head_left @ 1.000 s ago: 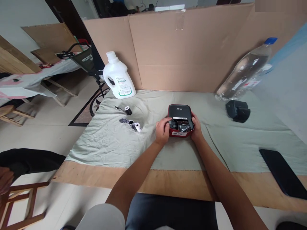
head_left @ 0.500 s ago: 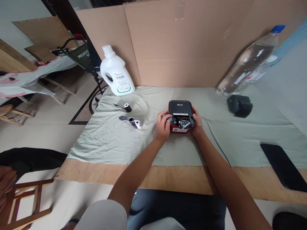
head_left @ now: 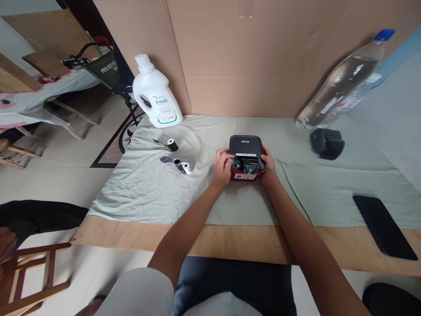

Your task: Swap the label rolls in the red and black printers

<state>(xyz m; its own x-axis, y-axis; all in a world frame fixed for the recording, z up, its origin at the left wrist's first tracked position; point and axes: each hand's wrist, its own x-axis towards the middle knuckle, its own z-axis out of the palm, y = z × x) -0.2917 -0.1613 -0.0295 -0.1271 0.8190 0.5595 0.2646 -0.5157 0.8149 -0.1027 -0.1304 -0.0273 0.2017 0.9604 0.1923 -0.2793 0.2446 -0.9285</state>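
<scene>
A squarish black device with a red lower body (head_left: 247, 146) rests on the cloth in front of me. Its front part has a recess with a crinkled, shiny dark packet (head_left: 251, 166) in it, above a white label. My left hand (head_left: 223, 168) grips the device's left side, fingers over the top edge. On the opposite side, my right hand (head_left: 269, 167) is wrapped round the right edge. To the left lie a black roll with a white end (head_left: 172, 145) and a white roll (head_left: 186, 167) beside crumpled dark film (head_left: 168, 160).
A white detergent bottle (head_left: 157, 94) stands at the back left against the cardboard (head_left: 237, 57). At right are a large clear bottle (head_left: 342, 79), a black object (head_left: 326, 143) and a phone (head_left: 384, 226). A thin cord (head_left: 294, 193) crosses the cloth. Another person's leg (head_left: 42, 217) shows at left.
The view has shifted slightly, so everything sits a little differently in the picture. Both hands keep their hold on the device, which stays in place on the cloth.
</scene>
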